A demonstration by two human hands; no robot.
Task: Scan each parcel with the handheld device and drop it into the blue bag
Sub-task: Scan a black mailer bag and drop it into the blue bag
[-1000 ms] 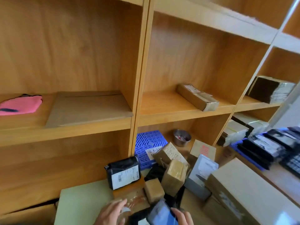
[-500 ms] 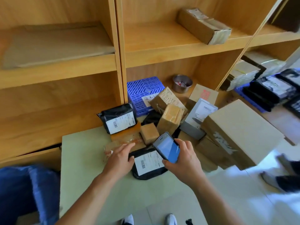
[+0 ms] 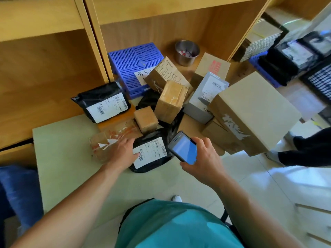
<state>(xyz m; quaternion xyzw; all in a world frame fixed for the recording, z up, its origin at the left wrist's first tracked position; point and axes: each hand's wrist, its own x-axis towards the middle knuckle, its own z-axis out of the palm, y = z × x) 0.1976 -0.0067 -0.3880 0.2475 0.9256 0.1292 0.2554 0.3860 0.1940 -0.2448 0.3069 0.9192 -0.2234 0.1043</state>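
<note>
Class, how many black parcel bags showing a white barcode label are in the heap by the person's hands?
2. The leaning black bag rests against the shelf, heap's left; the flat black bag lies at the left hand. More black plastic behind may hide another.

A steel cup (image 3: 187, 51) stands at twelve o'clock, a blue plastic grid (image 3: 132, 59) near it at eleven. Dark trouser legs (image 3: 313, 151) at three.

Glossy black plastic parcel (image 3: 150, 153), matt cardboard box (image 3: 254, 111), brushed metal cup (image 3: 186, 51), wood shelving (image 3: 44, 72).
</note>
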